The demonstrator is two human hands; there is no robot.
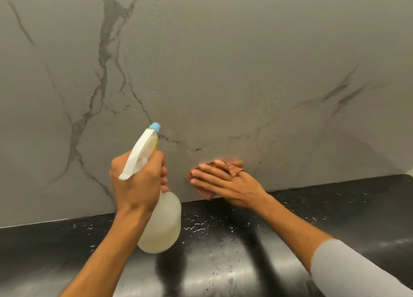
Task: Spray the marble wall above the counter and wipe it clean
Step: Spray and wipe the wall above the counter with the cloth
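Marble wall [223, 50]: smooth grey slab with dark branching veins, beaded in patches with fine spray droplets [266, 104], meeting the desk along a straight seam. Desk [335, 218]: glossy black top, reflective, scattered with water beads [196, 226] near the wall. Spray bottle [163, 225]: rounded translucent plastic body, pale and cloudy, the level of any liquid inside not readable; white trigger head with a yellow trim and a light blue nozzle [155, 127] aimed at the wall, close to a dark vein. Cloth [234, 166]: small reddish-brown rag, crumpled, flat against the lowest part of the wall just above the seam. Left hand [136, 182]: fingers curled tight round the bottle's neck below the trigger head, holding the bottle raised over the desk. Right hand [232, 185]: fingers straight and spread, palm pressing the cloth onto the marble, a fold of cloth lying over the fingers; grey sleeve [348, 267] on the forearm
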